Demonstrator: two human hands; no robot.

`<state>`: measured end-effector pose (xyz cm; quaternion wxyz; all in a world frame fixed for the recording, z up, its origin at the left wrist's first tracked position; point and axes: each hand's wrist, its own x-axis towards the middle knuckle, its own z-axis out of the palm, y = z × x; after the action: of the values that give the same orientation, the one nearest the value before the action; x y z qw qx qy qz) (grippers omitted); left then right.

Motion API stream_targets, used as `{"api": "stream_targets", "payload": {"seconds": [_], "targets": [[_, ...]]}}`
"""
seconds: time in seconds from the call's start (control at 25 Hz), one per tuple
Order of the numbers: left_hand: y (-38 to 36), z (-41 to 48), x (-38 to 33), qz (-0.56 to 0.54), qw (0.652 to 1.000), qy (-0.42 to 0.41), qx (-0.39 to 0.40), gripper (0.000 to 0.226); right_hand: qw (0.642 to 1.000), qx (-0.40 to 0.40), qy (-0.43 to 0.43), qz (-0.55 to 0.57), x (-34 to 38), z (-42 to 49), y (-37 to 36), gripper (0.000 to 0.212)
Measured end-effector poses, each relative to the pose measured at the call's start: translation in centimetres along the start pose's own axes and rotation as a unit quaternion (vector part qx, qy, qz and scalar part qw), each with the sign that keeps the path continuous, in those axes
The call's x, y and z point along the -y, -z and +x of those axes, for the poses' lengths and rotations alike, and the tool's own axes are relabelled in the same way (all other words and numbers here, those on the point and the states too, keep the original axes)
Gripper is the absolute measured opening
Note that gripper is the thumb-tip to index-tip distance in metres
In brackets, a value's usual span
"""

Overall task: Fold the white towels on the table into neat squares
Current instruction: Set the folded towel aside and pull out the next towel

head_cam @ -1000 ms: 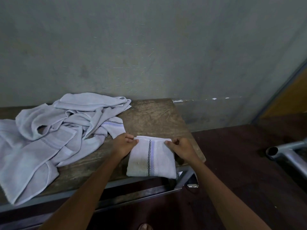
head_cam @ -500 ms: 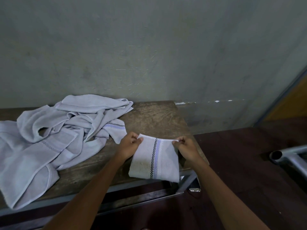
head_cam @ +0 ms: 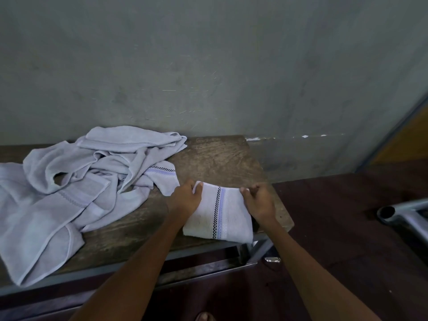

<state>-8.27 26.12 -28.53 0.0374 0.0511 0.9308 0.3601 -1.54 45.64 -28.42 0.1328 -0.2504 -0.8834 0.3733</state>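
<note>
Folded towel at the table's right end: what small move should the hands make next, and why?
Probably bring the far edge toward the near edge. The left hand and right hand each pinch a far corner of the folded towel, raised slightly off the table, which suggests another fold.

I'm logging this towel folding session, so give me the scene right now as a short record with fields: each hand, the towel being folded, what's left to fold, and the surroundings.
left hand: pinches the far left corner of the folded towel
right hand: pinches its far right corner
folded towel: small rectangle with a checkered and blue stripe, at the near right edge of the table
unfolded towels: crumpled pile on the table's left side
table: worn wooden top, metal frame, against a grey wall
floor: dark, with a metal tube at right
</note>
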Motion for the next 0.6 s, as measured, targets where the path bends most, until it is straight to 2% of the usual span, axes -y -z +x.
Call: {"api": "stream_targets", "payload": {"seconds": [0.08, 0.16, 0.28, 0.4, 0.48, 0.52, 0.6], "targets": [[0.2, 0.3, -0.2, -0.044, 0.999, 0.025, 0.018, 0.035, 0.984, -0.024, 0.134, -0.112, 0.5, -1.6, 0.2, 0.039], [0.5, 0.5, 0.0, -0.064, 0.998, 0.019, 0.012, 0.033, 0.954, 0.032, 0.209, -0.212, 1.4, -3.2, 0.1, 0.050], [0.2, 0.9, 0.8, -0.026, 1.000, -0.005, -0.002, 0.029, 0.930, 0.178, 0.153, -0.282, 1.5, -2.9, -0.9, 0.072], [0.1, 1.3, 0.7, -0.003, 1.000, -0.001, -0.028, 0.031, 0.927, 0.172, 0.139, -0.304, 0.8, -1.8, -1.8, 0.080], [0.7, 0.6, 0.4, -0.061, 0.997, 0.026, -0.034, 0.032, 0.915, 0.166, 0.150, -0.335, 1.0, -1.8, -1.5, 0.090], [1.0, -0.4, 0.7, -0.103, 0.993, 0.031, -0.043, 0.032, 0.908, 0.160, 0.163, -0.350, 1.4, -2.0, -1.3, 0.089], [1.9, -3.3, 1.8, -0.146, 0.986, 0.025, -0.074, 0.032, 0.910, 0.148, 0.193, -0.335, 3.1, -2.3, -1.4, 0.071]]}}
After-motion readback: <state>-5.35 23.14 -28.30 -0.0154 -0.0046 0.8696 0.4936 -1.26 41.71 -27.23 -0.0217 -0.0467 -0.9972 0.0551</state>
